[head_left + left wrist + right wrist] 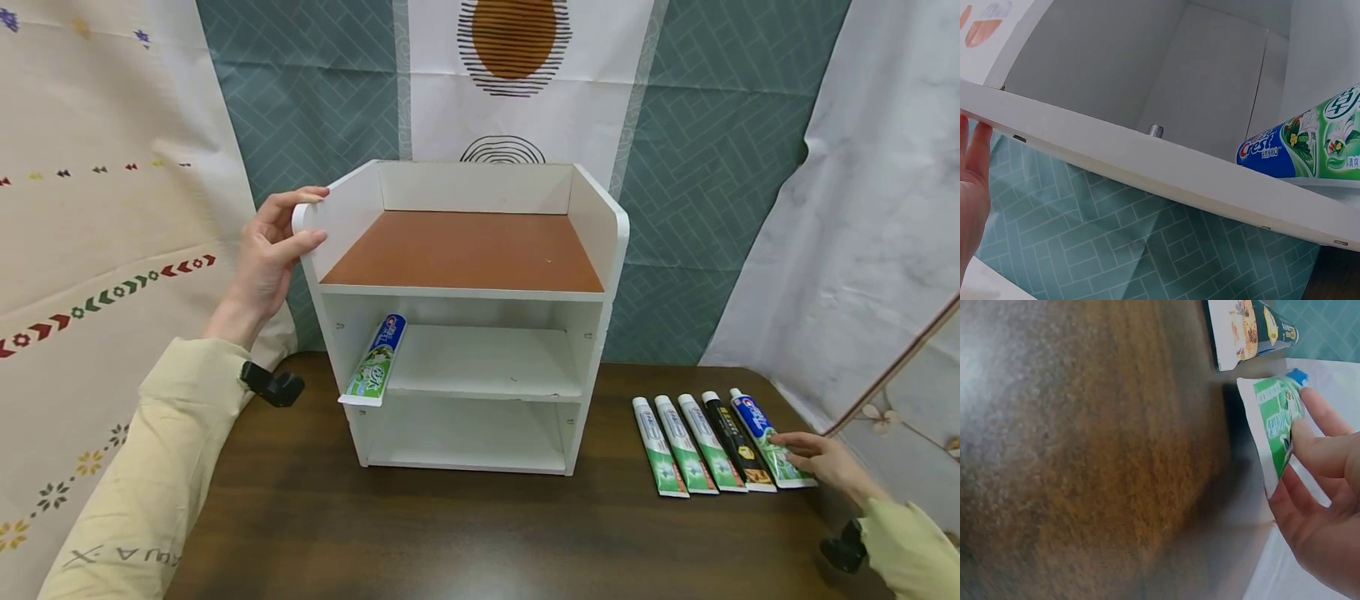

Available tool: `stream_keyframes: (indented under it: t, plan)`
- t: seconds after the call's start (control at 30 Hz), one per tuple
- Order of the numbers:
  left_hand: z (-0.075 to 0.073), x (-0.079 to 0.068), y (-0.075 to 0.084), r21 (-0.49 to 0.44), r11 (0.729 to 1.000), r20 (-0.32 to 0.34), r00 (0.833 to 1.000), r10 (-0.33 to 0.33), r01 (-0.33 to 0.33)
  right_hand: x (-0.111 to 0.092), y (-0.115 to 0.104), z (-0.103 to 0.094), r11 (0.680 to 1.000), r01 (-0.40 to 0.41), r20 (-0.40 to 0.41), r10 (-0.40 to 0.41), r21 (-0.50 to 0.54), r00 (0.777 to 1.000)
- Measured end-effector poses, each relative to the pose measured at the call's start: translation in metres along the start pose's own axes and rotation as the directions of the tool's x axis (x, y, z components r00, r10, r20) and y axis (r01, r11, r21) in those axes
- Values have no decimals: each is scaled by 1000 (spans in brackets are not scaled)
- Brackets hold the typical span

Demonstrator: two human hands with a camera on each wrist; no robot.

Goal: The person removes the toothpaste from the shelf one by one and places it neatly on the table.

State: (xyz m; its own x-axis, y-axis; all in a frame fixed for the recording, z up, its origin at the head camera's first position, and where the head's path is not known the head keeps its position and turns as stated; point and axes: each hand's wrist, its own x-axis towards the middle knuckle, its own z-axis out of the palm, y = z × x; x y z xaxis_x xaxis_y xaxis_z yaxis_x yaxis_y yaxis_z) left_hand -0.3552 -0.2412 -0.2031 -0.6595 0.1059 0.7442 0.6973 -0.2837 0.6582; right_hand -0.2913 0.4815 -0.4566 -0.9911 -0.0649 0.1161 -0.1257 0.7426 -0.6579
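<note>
A small white shelf unit [480, 292] with a brown top board stands on the table. At its upper left side panel, my left hand [272, 242] grips the edge between thumb and fingers. One blue-and-green Crest toothpaste tube [377, 360] lies on the middle shelf at the left, its flat end jutting past the front edge; the left wrist view shows the tube [1310, 140] too. On the right, my right hand [828, 461] pinches the rightmost toothpaste tube [1279, 415] near its flat end, thumb on the printed face and fingers at the side and beneath.
Beside the held tube lie a black toothpaste tube [738, 442] and several white-and-green toothpaste tubes [697, 446], side by side on the dark wooden table [450, 533]. Patterned cloth [720, 167] hangs behind and at both sides.
</note>
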Motion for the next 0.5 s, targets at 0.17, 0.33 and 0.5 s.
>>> stream_keyframes:
  t: [0.17, 0.33, 0.5]
  plan:
    - [0, -1, -1, 3, 1000, 13, 1000, -3, 3, 0, -12, 4, 996, 46, -129, -56, -76, 990]
    - [-1, -2, 0, 4, 1000, 10, 1000, 7, -7, 11, -30, 9, 991, 84, -176, -101, -100, 979]
    - [-1, -2, 1, 13, 1000, 13, 1000, 8, -8, 23, -53, 20, 990, 128, -213, -139, -64, 967]
